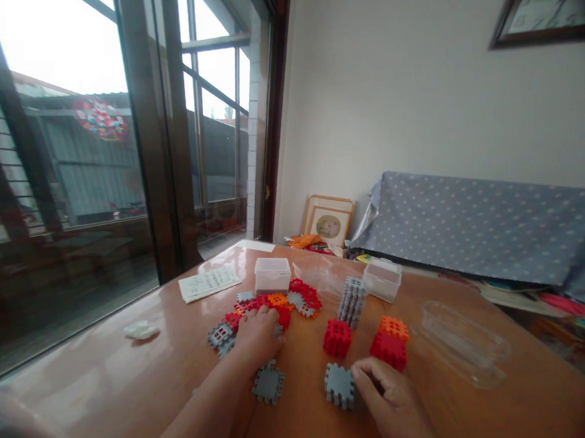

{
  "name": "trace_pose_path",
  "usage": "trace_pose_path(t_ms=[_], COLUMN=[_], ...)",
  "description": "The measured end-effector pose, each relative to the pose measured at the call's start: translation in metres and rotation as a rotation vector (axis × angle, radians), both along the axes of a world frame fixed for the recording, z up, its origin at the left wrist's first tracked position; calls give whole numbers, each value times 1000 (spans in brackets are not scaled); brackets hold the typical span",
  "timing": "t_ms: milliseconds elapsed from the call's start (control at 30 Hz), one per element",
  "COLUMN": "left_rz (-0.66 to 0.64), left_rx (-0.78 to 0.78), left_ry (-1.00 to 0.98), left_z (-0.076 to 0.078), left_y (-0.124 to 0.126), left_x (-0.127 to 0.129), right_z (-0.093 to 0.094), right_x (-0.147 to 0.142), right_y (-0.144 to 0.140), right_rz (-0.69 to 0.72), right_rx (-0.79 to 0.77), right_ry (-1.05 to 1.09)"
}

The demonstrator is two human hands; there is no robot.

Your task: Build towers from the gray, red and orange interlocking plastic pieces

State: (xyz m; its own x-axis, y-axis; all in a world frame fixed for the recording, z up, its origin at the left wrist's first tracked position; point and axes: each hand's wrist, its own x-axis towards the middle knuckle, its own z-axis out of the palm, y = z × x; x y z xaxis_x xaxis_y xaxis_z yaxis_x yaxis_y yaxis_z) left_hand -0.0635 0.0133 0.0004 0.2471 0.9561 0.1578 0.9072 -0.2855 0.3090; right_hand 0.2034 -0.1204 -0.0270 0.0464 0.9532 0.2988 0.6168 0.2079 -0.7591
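Note:
My left hand (260, 331) reaches over a loose pile of flat notched plastic tiles, its fingers spread and bent down onto them. Red tiles (305, 293), an orange tile (278, 300) and grey tiles (220, 334) make up the pile. Another grey tile (269, 385) lies nearer, below my wrist. My right hand (392, 395) is closed, thumb and forefinger together at the right edge of a short grey tile stack (339, 384). Whatever might be in that pinch is hidden. Behind stand a red stack (337, 337), a tall grey stack (353, 301) and a red stack topped with orange (390, 345).
Two clear plastic boxes, a left one (272, 275) and a right one (383, 279), stand farther back. A transparent tray (464, 347) lies at right. A paper booklet (209, 283) and a small whitish item (141, 330) rest on the wooden table (149, 389) at left.

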Motion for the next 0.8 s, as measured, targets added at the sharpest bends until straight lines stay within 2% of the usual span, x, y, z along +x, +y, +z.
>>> trace_pose_path(t_ms=[233, 367, 533, 600, 667, 800], left_rz=[-39, 4, 56, 30, -28, -129], left_rx=[42, 60, 216, 261, 202, -229], left_ry=[-7, -8, 6, -136, -398, -961], left_z=[-1, 2, 15, 18, 19, 14], left_y=[3, 4, 2, 1, -1, -12], left_x=[1, 0, -2, -1, 4, 21], right_z=[5, 6, 6, 7, 8, 8], right_x=[-1, -2, -1, -1, -2, -4], right_y=[-3, -3, -3, -4, -4, -4], right_rz=[25, 6, -7, -15, -24, -23], right_rx=[22, 41, 56, 53, 48, 51], right_ry=[-28, -14, -1, -2, -3, 13])
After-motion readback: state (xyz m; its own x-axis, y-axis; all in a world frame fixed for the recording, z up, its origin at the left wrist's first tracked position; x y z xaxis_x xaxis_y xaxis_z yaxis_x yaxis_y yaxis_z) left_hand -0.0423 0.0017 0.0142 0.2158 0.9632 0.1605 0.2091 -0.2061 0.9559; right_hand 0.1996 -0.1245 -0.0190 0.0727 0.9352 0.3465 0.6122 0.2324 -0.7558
